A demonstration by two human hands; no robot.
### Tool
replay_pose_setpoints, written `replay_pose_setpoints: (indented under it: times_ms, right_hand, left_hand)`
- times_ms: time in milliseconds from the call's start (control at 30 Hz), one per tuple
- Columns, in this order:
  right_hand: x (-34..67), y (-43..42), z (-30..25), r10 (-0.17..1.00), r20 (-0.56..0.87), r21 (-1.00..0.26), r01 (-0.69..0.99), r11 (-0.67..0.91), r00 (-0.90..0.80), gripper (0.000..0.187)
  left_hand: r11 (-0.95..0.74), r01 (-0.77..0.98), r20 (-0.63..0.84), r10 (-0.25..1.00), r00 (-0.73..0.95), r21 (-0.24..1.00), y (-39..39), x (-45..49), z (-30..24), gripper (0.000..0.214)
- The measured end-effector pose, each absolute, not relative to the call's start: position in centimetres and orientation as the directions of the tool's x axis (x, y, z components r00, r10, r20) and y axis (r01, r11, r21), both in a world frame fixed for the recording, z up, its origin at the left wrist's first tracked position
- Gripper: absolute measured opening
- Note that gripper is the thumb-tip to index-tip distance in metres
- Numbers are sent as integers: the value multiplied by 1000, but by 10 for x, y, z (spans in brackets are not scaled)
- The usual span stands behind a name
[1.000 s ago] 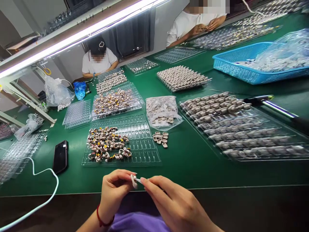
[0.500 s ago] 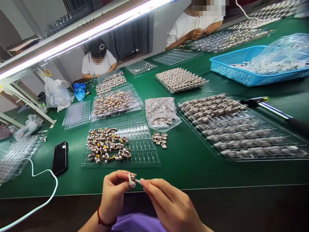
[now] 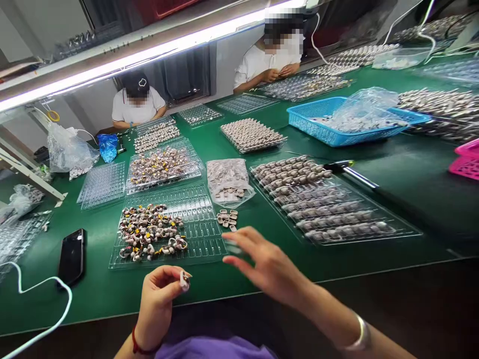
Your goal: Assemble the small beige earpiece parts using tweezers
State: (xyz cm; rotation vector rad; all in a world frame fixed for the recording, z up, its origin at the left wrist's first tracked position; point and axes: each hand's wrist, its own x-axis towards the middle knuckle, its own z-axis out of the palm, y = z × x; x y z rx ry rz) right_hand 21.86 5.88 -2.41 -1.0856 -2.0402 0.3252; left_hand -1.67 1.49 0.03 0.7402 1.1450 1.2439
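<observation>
My left hand (image 3: 159, 299) is at the near table edge, fingers pinched on a small white shell part (image 3: 184, 280). My right hand (image 3: 267, 264) reaches forward over the green mat, blurred by motion, fingers stretched toward a small heap of beige parts (image 3: 227, 219). Something thin may lie in its fingertips; I cannot make it out. A clear tray (image 3: 209, 244) with a pile of mixed small parts (image 3: 147, 232) lies just beyond my left hand.
A bag of beige parts (image 3: 228, 182), a large clear tray of beige pieces (image 3: 396, 232), a blue basket (image 3: 318, 127), a pink basket (image 3: 466, 159), a black phone (image 3: 71, 257) with a white cable (image 3: 45, 289). Two people sit across the table.
My right hand has left the part in my left hand and swung forward toward the beige heap. The view has shifted, showing more of the table's right side.
</observation>
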Motion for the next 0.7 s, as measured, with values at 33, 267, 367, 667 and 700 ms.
replay_pose_setpoints:
  times_ms: [33, 267, 367, 667, 700]
  right_hand:
    - [226, 69, -27, 858, 446, -586, 642, 494, -253, 24]
    - [243, 112, -42, 931, 306, -659, 661, 359, -201, 14]
    - [237, 107, -42, 926, 330, -701, 610, 369, -182, 17]
    - [196, 42, -12, 852, 431, -872, 106, 478, -296, 20]
    - [192, 36, -10, 834, 451, -868, 60, 493, -317, 23]
  left_hand:
    - [210, -328, -243, 968, -62, 921, 15, -17, 0, 12]
    - [220, -349, -248, 968, -37, 911, 16, -13, -3, 13]
    - [231, -378, -258, 966, -22, 896, 16, -11, -3, 14]
    - [264, -425, -281, 960, 23, 866, 15, -3, 1, 16]
    - [261, -426, -277, 960, 26, 866, 14, -3, 1, 16]
